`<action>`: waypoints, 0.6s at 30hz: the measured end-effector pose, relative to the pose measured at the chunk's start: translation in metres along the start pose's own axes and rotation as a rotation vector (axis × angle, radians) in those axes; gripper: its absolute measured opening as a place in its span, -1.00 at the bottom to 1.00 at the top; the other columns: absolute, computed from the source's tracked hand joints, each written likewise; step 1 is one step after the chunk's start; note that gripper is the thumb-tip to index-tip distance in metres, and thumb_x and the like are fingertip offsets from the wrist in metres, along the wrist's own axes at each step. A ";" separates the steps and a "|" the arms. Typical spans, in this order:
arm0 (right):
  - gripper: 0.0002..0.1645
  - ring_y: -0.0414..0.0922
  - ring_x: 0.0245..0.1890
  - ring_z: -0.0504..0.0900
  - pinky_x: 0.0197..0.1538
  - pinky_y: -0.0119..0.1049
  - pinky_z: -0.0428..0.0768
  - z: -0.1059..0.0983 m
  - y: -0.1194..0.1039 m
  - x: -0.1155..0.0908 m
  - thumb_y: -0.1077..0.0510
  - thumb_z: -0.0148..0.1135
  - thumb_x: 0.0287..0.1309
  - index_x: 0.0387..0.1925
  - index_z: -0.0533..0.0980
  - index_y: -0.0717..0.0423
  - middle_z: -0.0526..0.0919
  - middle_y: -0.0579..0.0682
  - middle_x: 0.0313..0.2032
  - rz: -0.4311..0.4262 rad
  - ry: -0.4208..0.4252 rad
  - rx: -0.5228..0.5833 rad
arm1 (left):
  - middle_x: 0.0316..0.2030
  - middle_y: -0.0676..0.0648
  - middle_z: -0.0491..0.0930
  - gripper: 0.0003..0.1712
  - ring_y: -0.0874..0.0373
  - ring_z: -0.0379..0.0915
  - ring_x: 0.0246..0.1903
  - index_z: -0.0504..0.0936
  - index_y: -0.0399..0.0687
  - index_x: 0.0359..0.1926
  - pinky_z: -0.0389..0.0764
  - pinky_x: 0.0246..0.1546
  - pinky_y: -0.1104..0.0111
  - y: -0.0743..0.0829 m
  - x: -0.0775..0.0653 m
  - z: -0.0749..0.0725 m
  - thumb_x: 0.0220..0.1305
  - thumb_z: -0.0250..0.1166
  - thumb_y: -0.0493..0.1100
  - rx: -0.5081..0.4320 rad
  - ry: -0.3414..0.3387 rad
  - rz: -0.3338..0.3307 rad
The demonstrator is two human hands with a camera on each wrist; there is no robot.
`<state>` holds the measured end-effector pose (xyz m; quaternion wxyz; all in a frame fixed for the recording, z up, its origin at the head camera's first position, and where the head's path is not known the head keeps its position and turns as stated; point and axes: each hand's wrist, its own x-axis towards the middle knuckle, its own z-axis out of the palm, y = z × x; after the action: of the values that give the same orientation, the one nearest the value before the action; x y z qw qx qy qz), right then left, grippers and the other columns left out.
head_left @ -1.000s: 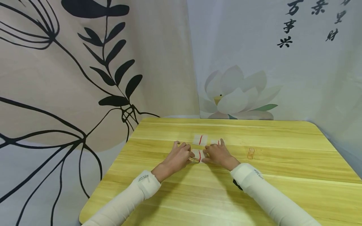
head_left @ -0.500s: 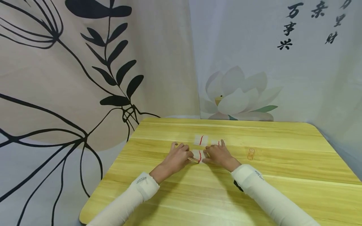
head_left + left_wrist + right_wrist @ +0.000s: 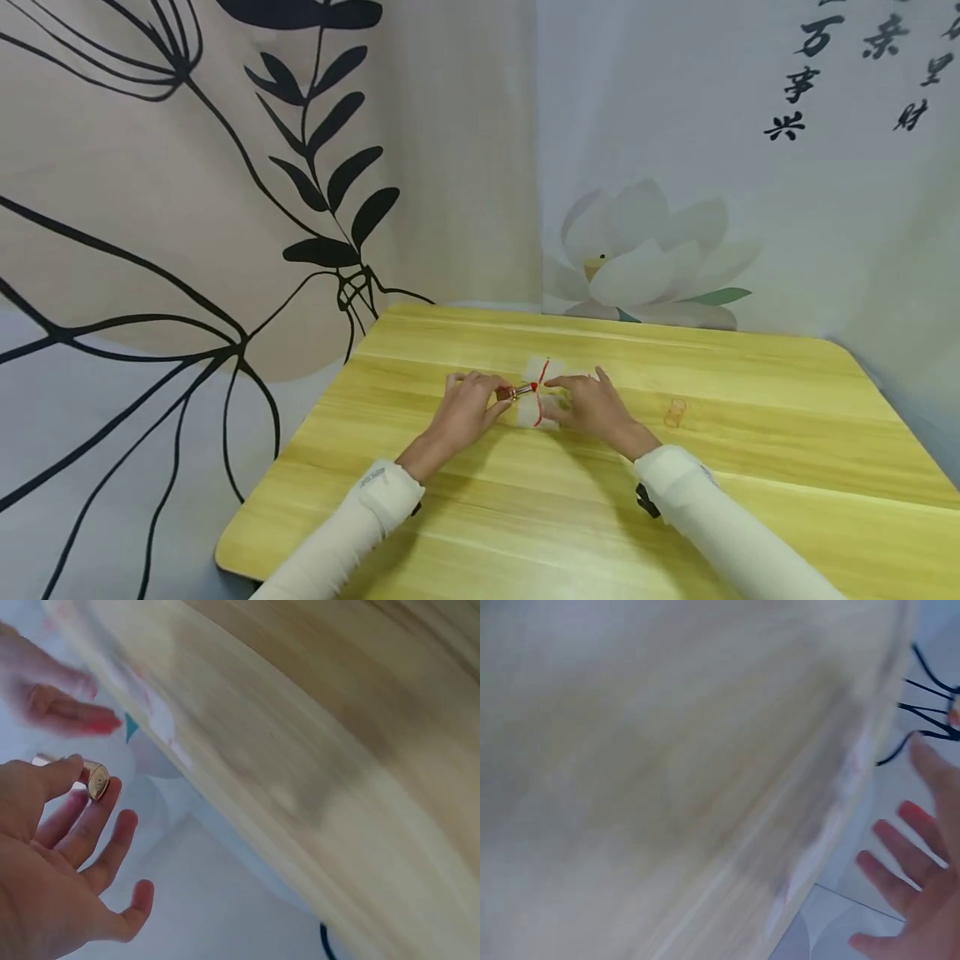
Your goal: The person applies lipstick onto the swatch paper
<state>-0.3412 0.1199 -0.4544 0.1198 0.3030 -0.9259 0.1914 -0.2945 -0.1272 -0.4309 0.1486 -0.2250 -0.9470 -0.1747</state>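
Observation:
Between the thumb and fingers of my left hand [image 3: 467, 404] is a lipstick [image 3: 524, 389], its red tip pointing right, lifted over the table. In the left wrist view its gold base [image 3: 97, 782] faces the camera. My right hand [image 3: 597, 410] is just right of the red tip, forefinger stretched towards it; the right wrist view shows its fingers [image 3: 904, 859] spread and holding nothing. Below the hands lies a white paper square [image 3: 529, 412] with a red stroke. Another white square [image 3: 533, 367], also with a red stroke, lies behind it. A third is mostly hidden by the right hand.
The yellow wood-grain table [image 3: 480, 517] has a rounded far edge against patterned cloth hangings [image 3: 457, 167]. A small, see-through orange-outlined piece [image 3: 676, 414] lies to the right of the right hand.
The left hand has raised the lipstick from the near square's lower end. Its red tip now shows near the right forefinger, which has stretched out. The head view has shifted slightly.

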 end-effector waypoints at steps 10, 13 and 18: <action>-0.57 0.09 0.06 0.73 0.12 0.26 0.58 -0.022 -0.017 -0.007 -0.04 0.51 0.24 0.09 0.71 0.03 0.80 0.03 -0.05 0.116 0.216 0.552 | -0.09 -0.12 0.77 -0.67 -0.06 0.68 0.04 0.68 -0.16 0.09 0.48 0.25 -0.09 0.026 0.011 0.012 0.39 0.42 -0.14 -0.467 0.090 -0.044; -0.63 0.08 0.03 0.73 0.14 0.27 0.56 -0.028 -0.020 -0.010 -0.02 0.50 0.24 0.02 0.72 0.04 0.82 0.01 -0.12 0.151 0.226 0.597 | -0.08 -0.11 0.77 -0.68 -0.06 0.67 0.06 0.68 -0.17 0.10 0.55 0.19 -0.07 0.036 0.014 0.015 0.40 0.42 -0.15 -0.542 0.080 -0.045; -0.70 0.00 -0.05 0.73 0.05 0.09 0.64 -0.039 -0.019 -0.017 -0.02 0.51 0.24 -0.09 0.73 0.05 0.82 -0.04 -0.19 0.198 0.224 0.595 | -0.06 -0.07 0.76 -0.67 -0.05 0.67 0.06 0.69 -0.10 0.13 0.60 0.13 -0.05 0.048 0.015 0.019 0.40 0.41 -0.12 -0.636 0.047 -0.084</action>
<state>-0.3120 0.1311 -0.4200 0.1077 0.2103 -0.8354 0.4962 -0.2885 -0.0738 -0.4293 0.0855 -0.2169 -0.8498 -0.4729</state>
